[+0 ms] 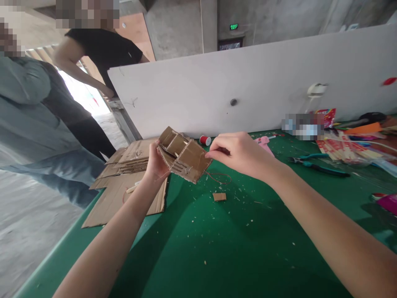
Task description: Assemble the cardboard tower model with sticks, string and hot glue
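Note:
A small cardboard box (192, 160) with inner dividers is held tilted above the green table (248, 252). My left hand (154, 162) is closed around its left side. My right hand (237, 151) pinches thumb and forefinger together at the box's right edge; whatever lies between the fingertips is too small to make out. Thin red thread (230, 178) loops below the box's right corner. Behind the box stands a spool of red thread (205, 140). A small cardboard scrap (219, 197) lies on the table below.
Flat cardboard sheets (124, 198) lie at the left table edge. On the right are a pink glue gun (263, 142), teal-handled pliers (322, 163) and piled craft supplies (350, 145). A white board (192, 99) stands along the back. Two people stand at the left.

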Tool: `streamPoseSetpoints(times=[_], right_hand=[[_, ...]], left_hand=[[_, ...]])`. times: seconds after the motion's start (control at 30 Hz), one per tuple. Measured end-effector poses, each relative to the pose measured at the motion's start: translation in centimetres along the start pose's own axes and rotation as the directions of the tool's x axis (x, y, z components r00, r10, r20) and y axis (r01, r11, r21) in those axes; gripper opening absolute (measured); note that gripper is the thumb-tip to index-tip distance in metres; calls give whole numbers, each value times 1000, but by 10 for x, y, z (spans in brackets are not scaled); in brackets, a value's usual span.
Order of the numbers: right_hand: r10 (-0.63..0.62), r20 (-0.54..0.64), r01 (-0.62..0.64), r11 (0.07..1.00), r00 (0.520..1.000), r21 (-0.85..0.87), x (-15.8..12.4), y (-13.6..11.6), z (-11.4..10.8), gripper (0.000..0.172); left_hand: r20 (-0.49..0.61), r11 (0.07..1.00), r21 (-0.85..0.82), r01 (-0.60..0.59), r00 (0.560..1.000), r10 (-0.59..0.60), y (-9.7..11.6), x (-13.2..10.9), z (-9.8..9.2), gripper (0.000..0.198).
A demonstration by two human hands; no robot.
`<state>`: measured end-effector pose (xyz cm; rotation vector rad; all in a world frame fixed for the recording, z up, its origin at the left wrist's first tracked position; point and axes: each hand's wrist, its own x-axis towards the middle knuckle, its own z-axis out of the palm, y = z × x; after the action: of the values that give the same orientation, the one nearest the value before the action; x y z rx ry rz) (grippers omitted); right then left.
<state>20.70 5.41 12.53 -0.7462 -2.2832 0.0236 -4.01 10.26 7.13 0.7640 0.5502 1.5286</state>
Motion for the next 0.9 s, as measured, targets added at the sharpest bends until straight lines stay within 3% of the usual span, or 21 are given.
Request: streamPoseSetpoints(times=[0.1, 0.17, 0.23, 0.3, 0.37, 0.43, 0.5, 0.57, 0.6, 0.67, 0.7, 0.77, 0.83, 0.9], right_hand=[[29, -32, -29, 999, 999, 20, -1, 7, -2, 22], [109, -91, -87, 972, 990, 218, -1, 10, -3, 21], [201, -130, -118, 875, 971, 469, 0, 9, -4, 26], [238, -92, -129, 766, 967, 630, 1, 6, -4, 32], [223, 15, -173, 709, 975, 684, 1, 6, -4, 35], [224, 90, -227, 714, 970, 662, 0, 11, -5, 36], [291, 47, -271, 805, 955, 528, -2, 24, -7, 34], [364, 16, -360, 915, 931, 183, -5, 42, -9, 28], [405, 61, -402, 914, 912, -45, -7, 51, -10, 24], [523, 209, -422, 821, 826, -384, -11, 64, -9, 19], [560, 273, -412, 793, 782, -449, -13, 67, -8, 16], [542, 391, -411, 832, 744, -372, -14, 66, -4, 25], [414, 503, -416, 902, 759, -115, -12, 58, 1, 52], [259, 598, -432, 887, 758, 164, -9, 46, 8, 59]], left_hand=[[-40, 1000, -7, -9, 999, 8, -2, 3, -8, 26], [-54, 1000, 0, -26, 998, 26, -3, 6, -13, 27], [-62, 999, 16, -31, 998, 32, -4, 8, -18, 27], [-81, 999, 28, -25, 996, 27, -5, 10, -21, 29], [-101, 999, 31, -13, 995, 16, -4, 11, -23, 29], [-107, 999, 32, -13, 994, 16, -4, 12, -23, 28], [-109, 999, 28, -21, 994, 24, -3, 12, -23, 26], [-123, 999, 11, -33, 992, 34, -2, 11, -22, 23], [-131, 999, 0, -38, 991, 38, -2, 11, -22, 22], [-146, 999, -15, -42, 988, 40, -2, 11, -22, 22], [-149, 999, -17, -45, 988, 42, -2, 10, -21, 23], [-141, 999, -15, -51, 989, 49, -2, 10, -21, 24], [-125, 998, -14, -55, 991, 52, -2, 10, -20, 25], [-116, 999, -16, -49, 992, 47, -2, 9, -19, 25]])
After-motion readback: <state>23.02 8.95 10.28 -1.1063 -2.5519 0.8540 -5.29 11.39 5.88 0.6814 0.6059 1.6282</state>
